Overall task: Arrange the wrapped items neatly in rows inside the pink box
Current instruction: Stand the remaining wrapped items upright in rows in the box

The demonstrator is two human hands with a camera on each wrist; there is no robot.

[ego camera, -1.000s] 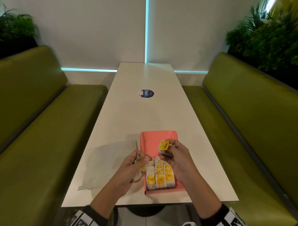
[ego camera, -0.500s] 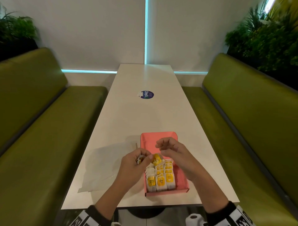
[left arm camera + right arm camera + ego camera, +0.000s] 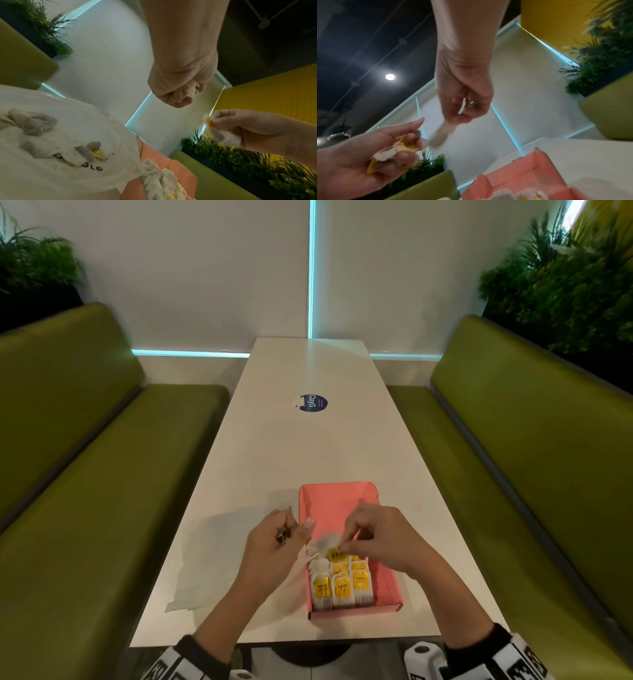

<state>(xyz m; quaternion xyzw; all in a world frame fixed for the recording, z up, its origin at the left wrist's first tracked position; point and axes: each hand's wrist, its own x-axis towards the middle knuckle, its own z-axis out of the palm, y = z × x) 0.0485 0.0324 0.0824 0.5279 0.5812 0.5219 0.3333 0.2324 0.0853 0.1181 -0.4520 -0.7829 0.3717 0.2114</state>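
Both hands hover over the pink box (image 3: 337, 501) on the table (image 3: 308, 446). The right hand (image 3: 380, 537) pinches one tea bag (image 3: 327, 542) above the packed rows (image 3: 340, 583); the left hand (image 3: 274, 546), fingers curled, clutches several more tea bags (image 3: 392, 150).

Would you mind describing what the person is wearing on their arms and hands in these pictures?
Both hands are bare: the left hand and the right hand show no gloves, and no rings can be made out. The forearms are uncovered too. At each wrist sits a dark cuff with a white band printed with black square markings, and a white rounded device is fixed beside the right one.
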